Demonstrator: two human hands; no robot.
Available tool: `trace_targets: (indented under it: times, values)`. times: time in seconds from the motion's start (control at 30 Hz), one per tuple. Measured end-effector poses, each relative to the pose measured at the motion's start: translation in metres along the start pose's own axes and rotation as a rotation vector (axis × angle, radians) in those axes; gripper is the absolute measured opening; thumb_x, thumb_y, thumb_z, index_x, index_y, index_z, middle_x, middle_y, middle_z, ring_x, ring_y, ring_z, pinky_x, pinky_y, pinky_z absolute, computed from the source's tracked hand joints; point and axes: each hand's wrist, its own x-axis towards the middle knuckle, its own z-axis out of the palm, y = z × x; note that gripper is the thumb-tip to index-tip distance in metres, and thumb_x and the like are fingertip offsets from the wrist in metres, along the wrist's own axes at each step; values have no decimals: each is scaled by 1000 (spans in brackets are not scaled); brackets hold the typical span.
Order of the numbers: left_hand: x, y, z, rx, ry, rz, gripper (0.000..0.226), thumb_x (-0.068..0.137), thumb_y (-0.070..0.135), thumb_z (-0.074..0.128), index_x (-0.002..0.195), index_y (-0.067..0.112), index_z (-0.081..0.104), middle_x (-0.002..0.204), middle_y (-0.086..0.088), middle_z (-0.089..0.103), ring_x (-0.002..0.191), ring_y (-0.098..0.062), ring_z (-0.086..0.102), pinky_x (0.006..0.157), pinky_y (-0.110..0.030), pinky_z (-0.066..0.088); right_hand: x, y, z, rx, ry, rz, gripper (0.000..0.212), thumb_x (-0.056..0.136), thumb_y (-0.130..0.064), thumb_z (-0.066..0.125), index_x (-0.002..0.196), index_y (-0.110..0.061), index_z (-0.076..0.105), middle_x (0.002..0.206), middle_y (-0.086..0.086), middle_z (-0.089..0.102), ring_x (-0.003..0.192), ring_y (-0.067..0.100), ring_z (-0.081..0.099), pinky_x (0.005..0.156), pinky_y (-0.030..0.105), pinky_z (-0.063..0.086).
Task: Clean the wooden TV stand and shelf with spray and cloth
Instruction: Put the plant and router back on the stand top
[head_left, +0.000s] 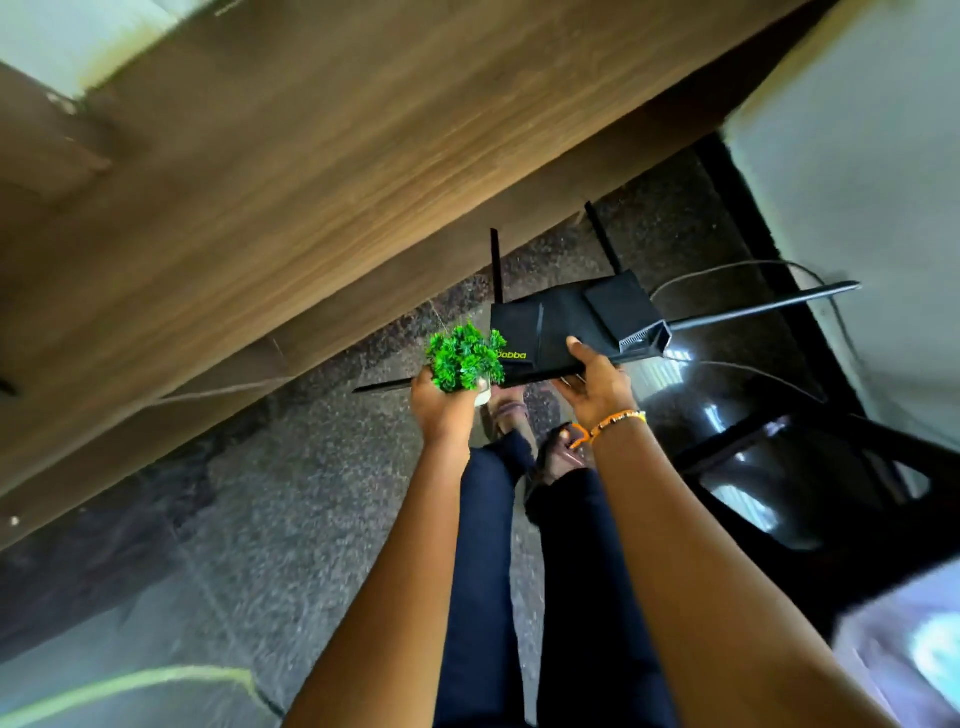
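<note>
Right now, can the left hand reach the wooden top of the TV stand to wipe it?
Probably not yet. The wooden TV stand lies close by on its side with nothing between, but the left hand grips a small green plant, and the right hand holds the black router.

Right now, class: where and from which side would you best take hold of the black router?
Grip the router by its flat body's near edge, from below, as the right hand does; the thin antennas sticking out look too slender to bear it.

floor (291, 519): dark speckled stone | wall (857, 130): pale | chair (810, 499): glossy black plastic
</note>
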Motion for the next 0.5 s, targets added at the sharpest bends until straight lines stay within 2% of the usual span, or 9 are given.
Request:
trace_targets:
  times: [0.07,0.2,0.37,0.43,0.5]
  values:
    - [-29,3,-14,-26,2,-6,44,69,-9,72,108,10,62,111,-18,65,98,-28,62,87,-46,53,-29,0,-8,-10,6,-13,31,82,-8,68,108,-12,52,99,10,62,71,19,60,85,40,52]
    - [-73,8,-43,-99,9,45,43,71,-9,70,107,14,61,110,-16,66,98,-27,62,87,-45,52,-83,0,-19,23,-22,-43,32,82,-7,67,111,-10,52,92,8,62,70,17,60,75,36,53]
    - [-107,16,-73,-183,50,97,41,73,-9,68,110,8,60,112,-16,65,101,-29,62,90,-49,51,-135,9,-28,54,-87,-102,44,84,-7,65,126,-6,52,110,10,60,80,20,60,72,34,52]
    - [-115,16,-87,-191,62,118,44,72,-8,68,112,7,60,113,-16,64,103,-31,62,91,-48,51,-152,15,-29,63,-90,-113,41,84,-8,65,123,-8,51,109,10,60,76,18,60,67,32,51]
    - [-116,14,-99,-181,70,142,44,71,-8,69,111,6,61,112,-17,65,99,-27,62,90,-38,51,-163,22,-29,86,-63,-101,34,83,-8,66,112,-12,49,103,10,60,69,17,58,58,30,52]
